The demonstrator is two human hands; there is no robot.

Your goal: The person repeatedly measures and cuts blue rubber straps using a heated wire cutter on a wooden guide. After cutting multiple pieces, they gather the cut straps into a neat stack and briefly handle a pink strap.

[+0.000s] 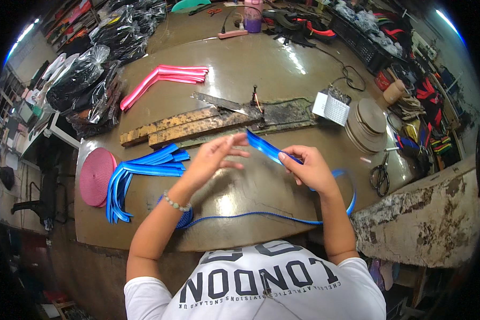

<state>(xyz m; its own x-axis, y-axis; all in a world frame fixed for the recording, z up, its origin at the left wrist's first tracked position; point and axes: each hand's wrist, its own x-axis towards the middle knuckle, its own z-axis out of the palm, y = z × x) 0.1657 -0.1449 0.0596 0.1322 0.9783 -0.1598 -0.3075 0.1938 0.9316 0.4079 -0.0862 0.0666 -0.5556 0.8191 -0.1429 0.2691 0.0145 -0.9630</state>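
Note:
A blue webbing strap [266,148] is pinched between the thumb and fingers of my right hand [308,166]. Its free end points up and left, close to the fingertips of my left hand [218,156]. Those fingers are spread, slightly blurred, and I cannot tell whether one touches the end. From my right hand the strap loops down and runs left along the near table edge to a blue roll [184,217], partly hidden by my left forearm. Beyond my hands lies a stained wooden jig [184,127] with a flat metal blade [218,103] and a small upright post [254,95].
Cut blue straps [144,166] lie in a bundle at left, beside a dark pink webbing roll [97,177]. Pink straps [168,77] lie farther back. At right are beige rolls [364,128], a white box [330,108] and black scissors [380,178]. A power strip [232,34] sits at the back.

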